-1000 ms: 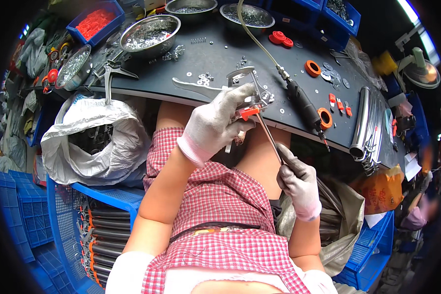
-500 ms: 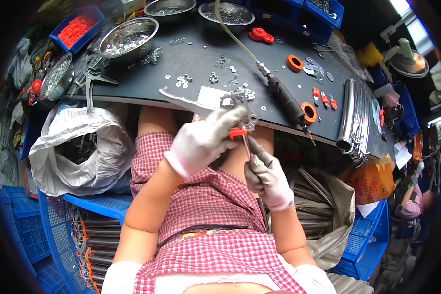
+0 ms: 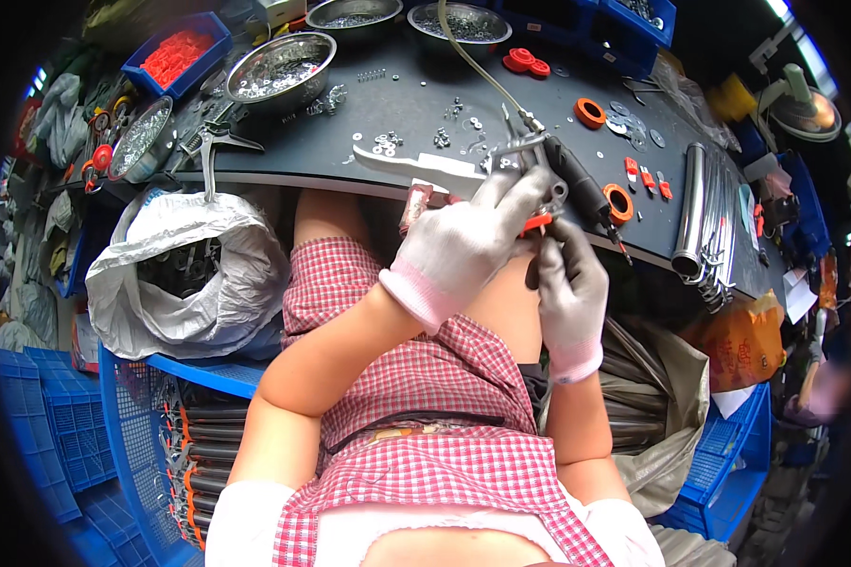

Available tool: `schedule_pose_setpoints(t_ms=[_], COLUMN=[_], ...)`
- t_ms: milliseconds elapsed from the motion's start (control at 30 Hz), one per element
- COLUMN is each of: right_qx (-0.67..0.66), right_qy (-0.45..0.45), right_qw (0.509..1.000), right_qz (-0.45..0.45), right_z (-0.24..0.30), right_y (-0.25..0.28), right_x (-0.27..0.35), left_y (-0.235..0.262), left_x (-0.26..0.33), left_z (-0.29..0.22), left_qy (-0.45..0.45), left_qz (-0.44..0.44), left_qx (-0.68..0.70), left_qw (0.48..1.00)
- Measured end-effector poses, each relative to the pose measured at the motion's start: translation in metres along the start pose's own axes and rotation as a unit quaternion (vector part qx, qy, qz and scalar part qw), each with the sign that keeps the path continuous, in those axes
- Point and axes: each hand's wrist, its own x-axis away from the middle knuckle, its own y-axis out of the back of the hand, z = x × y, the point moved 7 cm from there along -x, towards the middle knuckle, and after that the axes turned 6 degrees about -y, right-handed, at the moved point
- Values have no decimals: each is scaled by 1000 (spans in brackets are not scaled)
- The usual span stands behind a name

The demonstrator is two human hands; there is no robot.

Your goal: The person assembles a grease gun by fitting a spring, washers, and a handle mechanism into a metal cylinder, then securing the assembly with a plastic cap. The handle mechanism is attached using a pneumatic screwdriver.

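Both my hands wear whitish gloves and meet at the table's front edge. My left hand (image 3: 477, 231) is closed around a metal bracket (image 3: 518, 147) with an orange-red tab (image 3: 537, 222) at its lower end. Just below that tab, my right hand (image 3: 573, 298) has its fingers pinched together against the part; what lies between them is hidden. A black air screwdriver (image 3: 577, 180) with a hose lies right beside the bracket. Left of it, a pale curved strip (image 3: 416, 168) rests along the table edge. Small nuts and washers (image 3: 386, 144) are scattered behind the strip.
Steel bowls of small hardware (image 3: 282, 68) and a blue bin of red pieces (image 3: 178, 52) stand at the back left. Metal tubes (image 3: 692, 203) lie at the right. A white sack (image 3: 184, 293) hangs below left, above a blue crate (image 3: 137, 425).
My hands have shifted slightly right with the bracket, which has turned. My right hand has moved up close under the orange-red tab, where a slim metal rod showed before. The whole view has shifted.
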Motion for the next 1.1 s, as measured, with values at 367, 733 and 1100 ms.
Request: schedule_pose_setpoints(t_ms=[367,733,1100], right_qx=[-141,-443,-65], right_qy=[195,80,191], right_qw=[970,850,979], right_qz=[-8,275,11], right_z=[137,60,-5], right_y=[15,-103,-89], right_x=[-87,-92,-68], left_y=[150,184,55], left_x=[-84,-57,-42], left_z=[-17,88,125], left_qy=[-222,-73,223], left_qz=[-126,-285,-53], left_qx=[-83,-99,361], left_qw=[963,951,904])
